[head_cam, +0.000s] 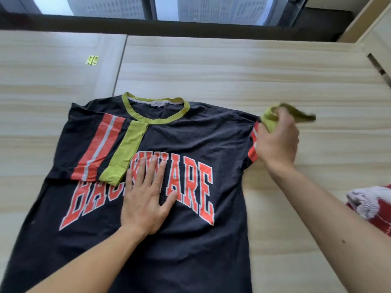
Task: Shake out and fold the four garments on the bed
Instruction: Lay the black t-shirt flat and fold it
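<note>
Lying flat, black T-shirt [190,144], orange lettering, lime collar.

Left hand [148,199] lies flat; right hand [277,142] is curled, gripping.

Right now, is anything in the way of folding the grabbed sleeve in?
Maybe the left hand, pressed flat on the middle of the shirt, where the sleeve held by the right hand would likely land. The cloth between is bare.

Large orange white-edged block letters [190,187] arched across the chest of a black fabric T-shirt [190,140], reading "BAC" then "WARE", middle letters covered
</note>
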A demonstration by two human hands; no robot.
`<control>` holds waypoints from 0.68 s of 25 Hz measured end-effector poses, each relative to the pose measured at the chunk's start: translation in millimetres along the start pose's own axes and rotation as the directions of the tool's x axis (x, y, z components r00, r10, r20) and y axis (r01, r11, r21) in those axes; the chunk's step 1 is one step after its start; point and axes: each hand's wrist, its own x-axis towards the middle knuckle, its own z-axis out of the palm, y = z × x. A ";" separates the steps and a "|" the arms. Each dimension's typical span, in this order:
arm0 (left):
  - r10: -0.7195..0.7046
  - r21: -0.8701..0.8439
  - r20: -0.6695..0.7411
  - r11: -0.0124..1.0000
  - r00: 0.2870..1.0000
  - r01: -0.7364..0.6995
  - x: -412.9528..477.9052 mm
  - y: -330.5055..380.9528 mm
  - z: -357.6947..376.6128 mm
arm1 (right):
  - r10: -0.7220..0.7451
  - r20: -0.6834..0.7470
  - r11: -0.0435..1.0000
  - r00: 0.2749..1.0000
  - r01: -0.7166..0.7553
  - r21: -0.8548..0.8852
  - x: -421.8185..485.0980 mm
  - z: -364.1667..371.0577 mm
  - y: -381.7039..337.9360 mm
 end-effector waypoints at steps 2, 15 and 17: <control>-0.002 -0.009 0.004 1.000 1.000 0.002 -0.1 0.2 0.0 | -0.300 0.108 0.954 0.948 0.298 0.027 -16.9 9.8 -57.0; -0.004 -0.110 0.036 0.994 0.999 0.008 0.5 3.9 -10.4 | -0.282 0.650 0.776 0.705 0.566 -0.277 -18.7 147.8 -32.3; 0.026 -0.153 0.022 0.988 0.999 -0.022 -0.7 2.4 -10.1 | -0.270 0.594 0.765 0.758 0.543 -0.347 -24.2 156.1 -11.9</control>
